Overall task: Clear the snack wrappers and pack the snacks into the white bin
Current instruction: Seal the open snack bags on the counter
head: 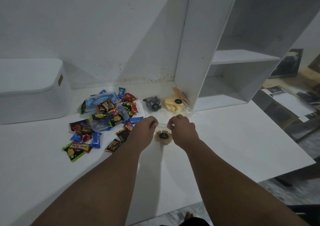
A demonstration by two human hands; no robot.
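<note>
At mid-frame, just below centre, a clear packet of brown snacks (pixel 162 136) sits between both hands; the left hand (pixel 144 127) and right hand (pixel 181 128) each pinch its top edge with curled fingers, likely to lift it by the seam; the pile of wrapped snacks (pixel 103 114) lies to their left; the white bin (pixel 31 94), closed, stands at the left edge, near enough for short carries.
</note>
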